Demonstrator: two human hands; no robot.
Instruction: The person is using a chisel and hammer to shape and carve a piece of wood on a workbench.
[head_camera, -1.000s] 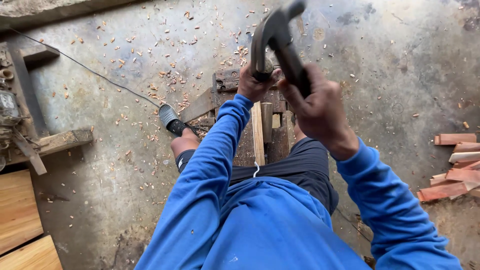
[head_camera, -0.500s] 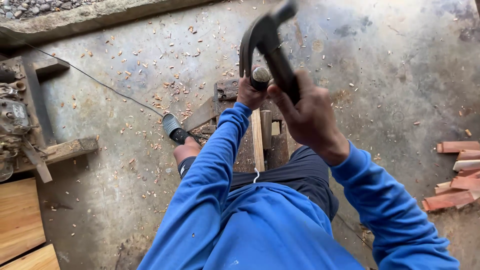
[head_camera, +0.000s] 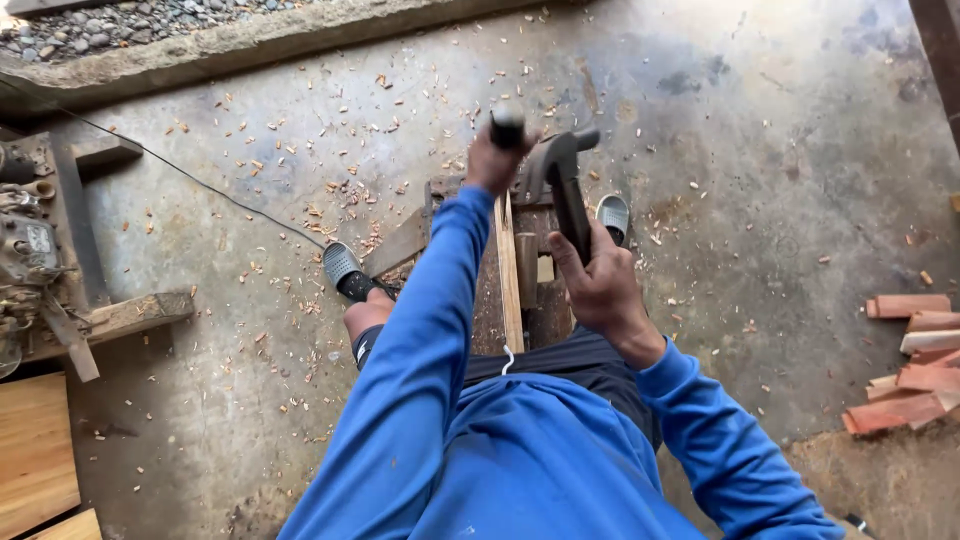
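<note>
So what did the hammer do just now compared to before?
The hammer came down: a second ago the right hand held it raised high, and now its head sits low beside the dark tool that the left hand holds upright. The right hand dropped with it. Both hands kept their grips, and the wooden piece stayed in place between the feet.

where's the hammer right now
In the head view the hammer is in the right hand, head just right of the left hand, above the wooden workpiece.
</note>
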